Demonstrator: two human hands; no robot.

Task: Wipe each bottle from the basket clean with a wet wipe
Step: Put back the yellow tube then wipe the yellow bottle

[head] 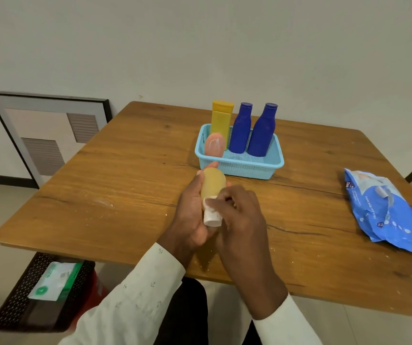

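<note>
Left hand (192,210) curled round the tan bottle (212,185), holding it up over the table (125,170), just in front of me. Bottle's long axis runs away from me: white cap (212,217) toward my body, rounded bottom toward the basket (239,168). Right hand (239,215) sits against the cap end, fingers bent in, pinching what looks like a small white wipe at the neck; the wipe itself is mostly hidden, so not certain.

Right hand is the working one. The unwiped length lies ahead of its fingers, so I judge the next stroke runs from cap toward bottom, left hand turning the bottle.

In the basket: pink bottle (215,145), yellow bottle (221,120), two blue bottles (241,128). Wipe pack (384,212) well off to my right.
</note>
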